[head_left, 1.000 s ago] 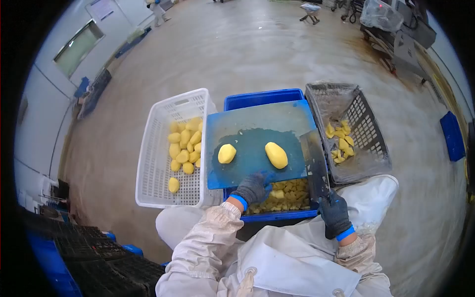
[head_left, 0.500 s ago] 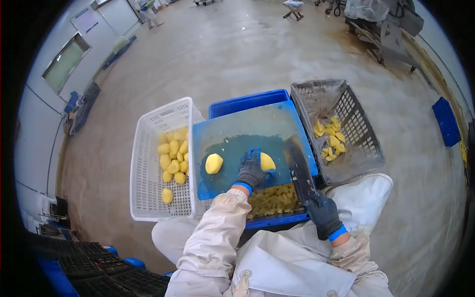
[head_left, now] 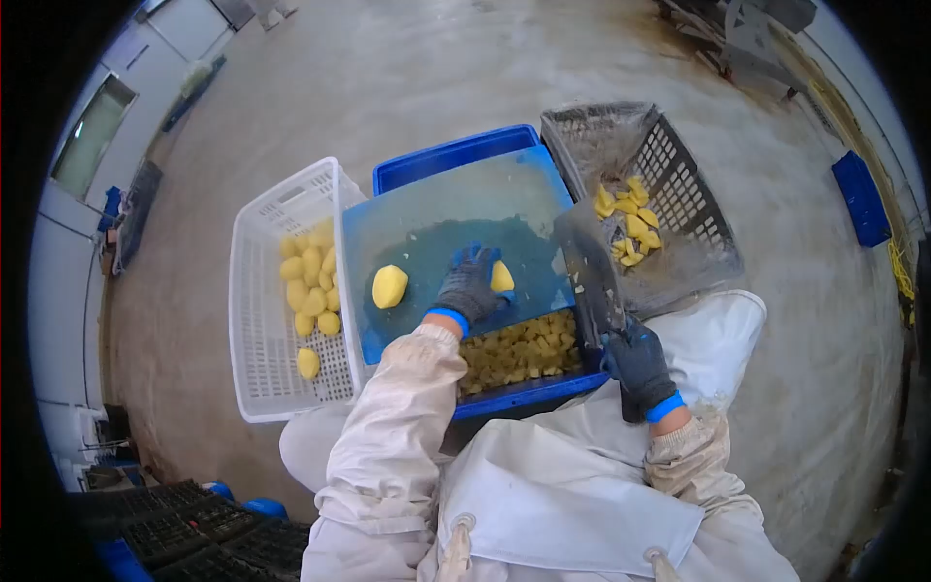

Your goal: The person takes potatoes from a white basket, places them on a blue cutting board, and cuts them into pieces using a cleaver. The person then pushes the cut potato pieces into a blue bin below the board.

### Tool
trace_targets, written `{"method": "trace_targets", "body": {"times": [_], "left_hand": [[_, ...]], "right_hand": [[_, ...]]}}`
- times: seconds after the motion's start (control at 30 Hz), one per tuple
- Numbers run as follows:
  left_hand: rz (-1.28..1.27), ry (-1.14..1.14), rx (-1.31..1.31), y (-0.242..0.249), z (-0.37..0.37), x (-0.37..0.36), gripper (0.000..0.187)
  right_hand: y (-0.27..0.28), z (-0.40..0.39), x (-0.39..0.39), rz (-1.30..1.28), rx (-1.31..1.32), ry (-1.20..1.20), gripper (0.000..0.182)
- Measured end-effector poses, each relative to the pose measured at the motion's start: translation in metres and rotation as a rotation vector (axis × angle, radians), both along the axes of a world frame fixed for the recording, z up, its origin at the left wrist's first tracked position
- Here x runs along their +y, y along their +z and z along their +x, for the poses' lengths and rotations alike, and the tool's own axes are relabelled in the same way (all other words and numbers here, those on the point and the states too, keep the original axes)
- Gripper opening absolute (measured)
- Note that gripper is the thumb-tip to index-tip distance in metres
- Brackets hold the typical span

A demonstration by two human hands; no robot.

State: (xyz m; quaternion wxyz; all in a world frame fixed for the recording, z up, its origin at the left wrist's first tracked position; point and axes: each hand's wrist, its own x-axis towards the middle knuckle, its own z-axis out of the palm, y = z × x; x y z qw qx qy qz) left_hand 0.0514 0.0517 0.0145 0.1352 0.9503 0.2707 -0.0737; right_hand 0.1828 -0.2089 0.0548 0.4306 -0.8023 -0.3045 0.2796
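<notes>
My left hand (head_left: 474, 283), in a dark glove with blue fingertips, is closed over a peeled potato (head_left: 501, 277) on the blue cutting board (head_left: 451, 199). Part of that potato is hidden by the fingers. Another peeled potato (head_left: 390, 287) lies to its left on the board. In my right hand (head_left: 637, 361), also gloved, is the handle of a broad-bladed knife (head_left: 591, 267). Its blade reaches forward along the board's right edge, with pale bits stuck to it. Below the board's near edge, diced potato (head_left: 519, 351) fills a blue bin (head_left: 533, 396).
To the left stands a white crate (head_left: 247, 320) with several peeled potatoes. A dark crate (head_left: 713, 209) on the right contains yellow potato pieces (head_left: 635, 215). Behind the board is another blue bin rim (head_left: 456, 145). Dark crates (head_left: 184, 529) sit at lower left.
My view has tilted, so the board and crates appear higher and further left. The knife blade has turned to show more of its flat side. My left hand stays on the potato.
</notes>
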Motion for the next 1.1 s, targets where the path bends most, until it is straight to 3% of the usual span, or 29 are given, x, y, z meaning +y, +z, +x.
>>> {"method": "trace_targets", "body": {"times": [0.07,0.2,0.27,0.43,0.5,0.63,0.7,0.73,0.87,0.93,1.03,1.1], "left_hand": [[-0.125,0.075,-0.297,0.004,-0.020,-0.004,0.069],[-0.061,0.065,-0.480,-0.017,-0.046,-0.016,0.064],[-0.153,0.150,-0.691,-0.024,-0.053,-0.024,0.055],[0.108,0.279,-0.656,-0.028,-0.062,-0.039,0.047],[-0.232,0.389,-0.798,-0.031,-0.062,-0.035,0.050],[-0.237,0.586,-0.696,-0.025,-0.070,-0.035,0.055],[-0.837,0.738,-0.848,-0.026,-0.079,-0.039,0.060],[-0.865,0.740,-0.892,-0.025,-0.083,-0.045,0.063],[-0.856,0.693,-1.047,-0.036,-0.087,-0.044,0.062],[-0.566,0.594,-0.896,-0.041,-0.088,-0.043,0.061],[-0.344,0.471,-0.845,-0.039,-0.089,-0.039,0.061],[-0.387,0.487,-0.788,-0.031,-0.088,-0.039,0.060]], "right_hand": [[0.005,0.001,0.003,-0.041,0.138,-0.026,0.020],[0.010,-0.008,0.014,-0.018,0.198,0.031,0.021],[-0.006,-0.011,0.022,-0.095,-0.331,0.220,0.025],[-0.008,-0.030,0.048,-0.225,-0.292,0.351,0.029],[-0.002,-0.039,0.049,-0.295,-0.255,0.407,0.026],[-0.002,-0.054,0.043,-0.175,-0.387,0.429,0.025],[-0.002,-0.061,0.043,-0.181,-0.415,0.441,0.024],[0.007,-0.067,0.044,-0.207,-0.408,0.453,0.024],[0.010,-0.073,0.048,-0.190,-0.342,0.465,0.024],[0.011,-0.072,0.047,-0.189,-0.287,0.468,0.023],[0.011,-0.073,0.045,-0.165,-0.353,0.472,0.023],[0.014,-0.076,0.046,-0.139,-0.346,0.449,0.022]]}}
